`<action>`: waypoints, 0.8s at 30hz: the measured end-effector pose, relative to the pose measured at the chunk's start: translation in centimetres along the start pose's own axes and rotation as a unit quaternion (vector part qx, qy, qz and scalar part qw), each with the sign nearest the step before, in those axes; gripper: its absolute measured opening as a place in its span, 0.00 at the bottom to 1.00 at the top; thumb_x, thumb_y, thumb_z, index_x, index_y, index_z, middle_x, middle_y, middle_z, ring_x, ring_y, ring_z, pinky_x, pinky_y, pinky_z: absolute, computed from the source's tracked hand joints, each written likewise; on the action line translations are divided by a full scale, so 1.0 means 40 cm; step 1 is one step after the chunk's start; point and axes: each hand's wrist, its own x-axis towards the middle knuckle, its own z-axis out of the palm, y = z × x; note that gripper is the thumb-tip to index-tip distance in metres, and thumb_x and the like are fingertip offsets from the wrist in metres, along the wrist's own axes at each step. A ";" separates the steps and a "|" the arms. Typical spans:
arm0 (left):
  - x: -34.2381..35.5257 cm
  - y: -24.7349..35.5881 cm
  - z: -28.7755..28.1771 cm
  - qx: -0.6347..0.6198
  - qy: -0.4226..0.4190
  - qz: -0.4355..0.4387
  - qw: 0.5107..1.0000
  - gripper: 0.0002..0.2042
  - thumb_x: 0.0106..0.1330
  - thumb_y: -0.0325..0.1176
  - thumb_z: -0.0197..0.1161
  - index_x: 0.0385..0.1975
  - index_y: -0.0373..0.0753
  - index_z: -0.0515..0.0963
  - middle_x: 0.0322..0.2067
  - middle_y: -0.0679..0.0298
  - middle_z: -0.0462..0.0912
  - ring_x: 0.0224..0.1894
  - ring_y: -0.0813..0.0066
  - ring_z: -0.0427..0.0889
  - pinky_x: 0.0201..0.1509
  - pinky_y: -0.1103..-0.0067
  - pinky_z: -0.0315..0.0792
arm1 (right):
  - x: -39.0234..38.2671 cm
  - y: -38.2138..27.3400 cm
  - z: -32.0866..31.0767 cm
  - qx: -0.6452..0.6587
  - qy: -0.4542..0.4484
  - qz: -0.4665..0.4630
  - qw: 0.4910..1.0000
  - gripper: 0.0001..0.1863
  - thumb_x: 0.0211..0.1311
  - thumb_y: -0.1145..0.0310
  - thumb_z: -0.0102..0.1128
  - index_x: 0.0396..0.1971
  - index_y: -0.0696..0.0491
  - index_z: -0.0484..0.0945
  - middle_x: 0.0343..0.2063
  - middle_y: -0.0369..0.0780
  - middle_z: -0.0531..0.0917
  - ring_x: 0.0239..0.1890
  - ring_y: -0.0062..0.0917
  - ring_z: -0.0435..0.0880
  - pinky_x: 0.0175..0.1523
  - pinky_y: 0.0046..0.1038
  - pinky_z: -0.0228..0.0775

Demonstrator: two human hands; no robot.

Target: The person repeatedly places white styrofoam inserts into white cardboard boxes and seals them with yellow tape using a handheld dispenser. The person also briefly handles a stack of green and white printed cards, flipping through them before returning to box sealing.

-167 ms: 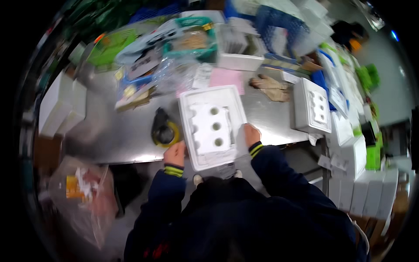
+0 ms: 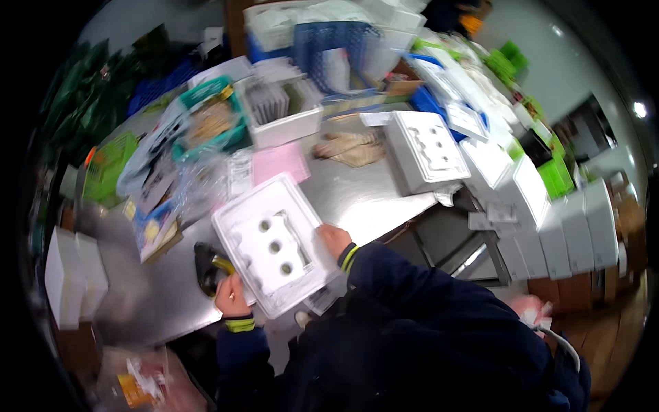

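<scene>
An open white foam box point(image 2: 252, 203) sits across the front edge of the desk point(image 2: 350, 192), its near corner jutting past it; whether the desk bears any of its weight I cannot tell. The right hand point(image 2: 334, 240) is closed on the box's right rim, and the left hand point(image 2: 232, 296), fingers curled, seems to grip its left side near the lower corner. As far as I can judge, the white insert point(image 2: 257, 250) with its row of round holes is already seated inside, while no lid covers it and no tape shows, so closing looks undone. A black-and-yellow tape dispenser point(image 2: 204, 269) stands just beyond the left hand. The desk is shiny metal: a similar box point(image 2: 412, 165) stands at its right end, tan gloves point(image 2: 350, 147) and a pink sheet point(image 2: 280, 163) lie towards the middle, and a teal basket point(image 2: 232, 130) and a white tub point(image 2: 288, 129) crowd the back edge. More foam boxes point(image 2: 583, 226) line the room's right side.
</scene>
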 end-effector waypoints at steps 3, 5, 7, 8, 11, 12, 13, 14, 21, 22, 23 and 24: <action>0.025 0.100 0.064 0.025 -0.059 -0.016 0.998 0.10 0.60 0.25 0.60 0.19 0.28 0.73 0.15 0.59 0.72 0.17 0.76 0.70 0.23 0.79 0.63 | 0.018 0.030 -0.122 0.108 -0.125 0.065 0.984 0.19 0.60 0.58 0.53 0.42 0.58 0.78 0.34 0.43 0.83 0.38 0.31 0.82 0.43 0.28 0.71; 0.032 0.121 0.124 0.022 -0.060 -0.018 0.998 0.15 0.64 0.28 0.56 0.14 0.29 0.69 0.12 0.59 0.71 0.16 0.75 0.70 0.22 0.79 0.64 | 0.055 0.017 -0.224 0.255 -0.204 0.141 0.934 0.16 0.60 0.63 0.54 0.41 0.60 0.78 0.29 0.38 0.82 0.29 0.19 0.81 0.36 0.21 0.72; 0.041 0.131 0.174 0.009 -0.083 -0.059 0.995 0.15 0.66 0.31 0.52 0.17 0.30 0.68 0.13 0.60 0.72 0.17 0.75 0.71 0.23 0.78 0.64 | 0.112 0.012 -0.372 0.226 -0.178 0.053 0.956 0.16 0.59 0.65 0.54 0.41 0.61 0.77 0.29 0.39 0.82 0.27 0.21 0.81 0.36 0.21 0.72; 0.042 0.128 0.192 0.035 -0.121 -0.042 0.991 0.17 0.71 0.36 0.46 0.20 0.33 0.67 0.14 0.64 0.71 0.18 0.79 0.72 0.25 0.83 0.67 | 0.156 0.048 -0.446 0.221 -0.143 0.020 0.964 0.16 0.59 0.66 0.55 0.41 0.62 0.77 0.28 0.40 0.82 0.27 0.21 0.81 0.35 0.21 0.72; 0.042 0.156 0.219 0.077 -0.133 -0.081 0.985 0.13 0.71 0.34 0.43 0.27 0.34 0.68 0.19 0.63 0.75 0.20 0.76 0.75 0.25 0.82 0.67 | 0.289 0.069 -0.696 0.195 -0.026 -0.050 0.979 0.15 0.58 0.67 0.54 0.39 0.62 0.77 0.26 0.40 0.82 0.26 0.21 0.81 0.36 0.21 0.73; 0.036 0.165 0.239 0.077 -0.123 -0.083 0.986 0.13 0.70 0.34 0.43 0.27 0.34 0.68 0.20 0.63 0.75 0.21 0.76 0.75 0.25 0.82 0.67 | 0.344 0.118 -0.791 0.173 0.020 -0.060 0.983 0.15 0.58 0.67 0.54 0.39 0.63 0.77 0.26 0.41 0.82 0.25 0.21 0.81 0.35 0.21 0.73; 0.031 0.177 0.257 0.080 -0.112 -0.084 0.987 0.13 0.70 0.34 0.42 0.27 0.34 0.69 0.21 0.63 0.75 0.21 0.76 0.75 0.25 0.82 0.67 | 0.406 0.171 -0.871 0.154 0.064 -0.069 0.984 0.15 0.58 0.67 0.54 0.38 0.63 0.77 0.25 0.41 0.82 0.25 0.21 0.81 0.35 0.21 0.73; 0.028 0.196 0.284 0.111 -0.087 -0.102 0.985 0.12 0.70 0.33 0.42 0.28 0.34 0.69 0.21 0.64 0.74 0.21 0.76 0.76 0.23 0.81 0.67 | 0.462 0.211 -0.946 0.125 0.101 -0.076 0.984 0.14 0.57 0.67 0.54 0.37 0.63 0.78 0.25 0.41 0.82 0.25 0.21 0.81 0.35 0.21 0.73; -0.026 0.286 0.400 0.293 -0.085 -0.188 0.934 0.17 0.68 0.38 0.49 0.28 0.30 0.78 0.19 0.56 0.80 0.21 0.67 0.78 0.28 0.72 0.72 | 0.883 0.381 -1.339 -0.202 0.312 -0.006 0.929 0.20 0.52 0.61 0.60 0.43 0.56 0.77 0.35 0.46 0.83 0.37 0.36 0.82 0.45 0.30 0.73; -0.020 0.291 0.439 0.302 -0.040 -0.067 0.950 0.23 0.68 0.40 0.49 0.13 0.34 0.76 0.05 0.64 0.72 0.06 0.74 0.67 0.14 0.75 0.63 | 0.933 0.385 -1.363 -0.245 0.296 0.015 0.923 0.25 0.50 0.57 0.63 0.48 0.52 0.74 0.41 0.48 0.80 0.45 0.42 0.78 0.51 0.33 0.70; -0.013 0.309 0.472 0.257 -0.044 -0.079 0.962 0.24 0.68 0.42 0.50 0.11 0.35 0.76 0.06 0.64 0.73 0.08 0.75 0.68 0.14 0.77 0.63 | 0.982 0.391 -1.377 -0.369 0.304 0.027 0.878 0.31 0.48 0.56 0.64 0.54 0.49 0.69 0.45 0.48 0.77 0.46 0.38 0.78 0.50 0.34 0.70; -0.005 0.313 0.497 0.272 -0.039 -0.073 0.959 0.24 0.68 0.43 0.51 0.11 0.36 0.76 0.06 0.64 0.73 0.08 0.76 0.68 0.15 0.77 0.63 | 1.010 0.405 -1.398 -0.411 0.303 0.057 0.858 0.33 0.47 0.56 0.65 0.54 0.49 0.67 0.47 0.49 0.75 0.47 0.39 0.77 0.50 0.35 0.70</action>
